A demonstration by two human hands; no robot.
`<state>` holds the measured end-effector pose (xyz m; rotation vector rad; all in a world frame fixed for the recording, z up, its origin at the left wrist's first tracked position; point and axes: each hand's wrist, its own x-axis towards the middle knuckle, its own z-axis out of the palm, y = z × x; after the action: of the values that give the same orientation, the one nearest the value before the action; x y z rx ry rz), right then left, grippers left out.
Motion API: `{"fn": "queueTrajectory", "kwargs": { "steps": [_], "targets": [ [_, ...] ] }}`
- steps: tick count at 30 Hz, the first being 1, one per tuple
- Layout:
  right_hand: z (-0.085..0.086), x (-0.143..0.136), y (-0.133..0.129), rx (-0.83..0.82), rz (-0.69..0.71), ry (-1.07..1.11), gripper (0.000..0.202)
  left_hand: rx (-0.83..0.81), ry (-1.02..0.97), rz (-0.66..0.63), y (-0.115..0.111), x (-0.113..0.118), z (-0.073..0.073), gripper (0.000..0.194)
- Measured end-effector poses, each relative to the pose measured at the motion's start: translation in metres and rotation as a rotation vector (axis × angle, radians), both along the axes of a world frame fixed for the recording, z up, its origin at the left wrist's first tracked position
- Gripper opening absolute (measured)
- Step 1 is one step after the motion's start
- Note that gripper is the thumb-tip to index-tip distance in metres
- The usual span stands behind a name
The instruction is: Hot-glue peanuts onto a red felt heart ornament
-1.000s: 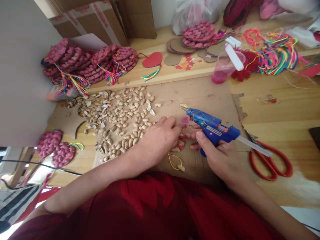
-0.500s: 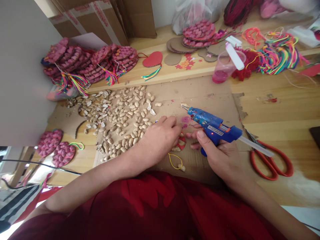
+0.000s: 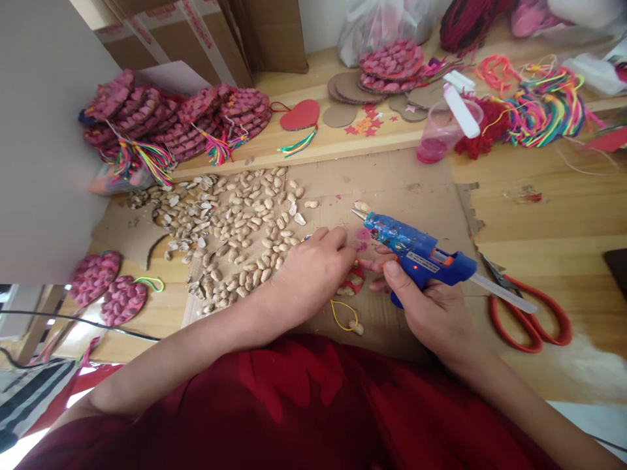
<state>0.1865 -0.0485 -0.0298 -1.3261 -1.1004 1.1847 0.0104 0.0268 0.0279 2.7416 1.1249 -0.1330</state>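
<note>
My right hand point(image 3: 431, 307) is wrapped round the handle of a blue hot glue gun point(image 3: 414, 248), its nozzle pointing left and a clear glue stick point(image 3: 504, 292) poking out behind. My left hand point(image 3: 321, 264) is closed, knuckles up, over a red piece with peanut shells on it point(image 3: 353, 282); its fingertips and whatever they pinch are hidden. From that piece a yellow cord loop point(image 3: 337, 318) trails toward me, touching a single peanut point(image 3: 357, 328). Many loose peanuts point(image 3: 249, 251) lie left of my left hand on a cardboard sheet point(image 3: 337, 176).
Red-handled scissors point(image 3: 533, 320) lie at the right. Stacked pink peanut-covered discs point(image 3: 161, 117), a red heart point(image 3: 300, 115), a plastic cup point(image 3: 435, 134) and coloured tassels point(image 3: 548, 111) line the back ledge. A black cable point(image 3: 83, 320) crosses at the left.
The glue gun has shifted slightly left and down, and a peanut beyond its nozzle shows more fully. My left hand stays in the same place.
</note>
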Motion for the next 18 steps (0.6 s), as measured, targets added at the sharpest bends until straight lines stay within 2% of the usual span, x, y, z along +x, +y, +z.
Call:
{"fn": "queueTrajectory", "kwargs": {
  "steps": [3,9,18],
  "targets": [
    [0.001,-0.001,0.002,0.01,-0.008,0.006,0.023,-0.003,-0.091,-0.007,0.001,-0.005,-0.004,0.014],
    [0.009,-0.004,0.007,0.036,-0.063,0.08,0.019,-0.064,-0.408,0.009,0.002,-0.025,-0.016,0.02],
    [0.006,-0.005,0.007,0.07,-0.07,0.075,0.014,-0.066,-0.577,-0.002,-0.005,-0.033,-0.026,0.022]
  ]
}}
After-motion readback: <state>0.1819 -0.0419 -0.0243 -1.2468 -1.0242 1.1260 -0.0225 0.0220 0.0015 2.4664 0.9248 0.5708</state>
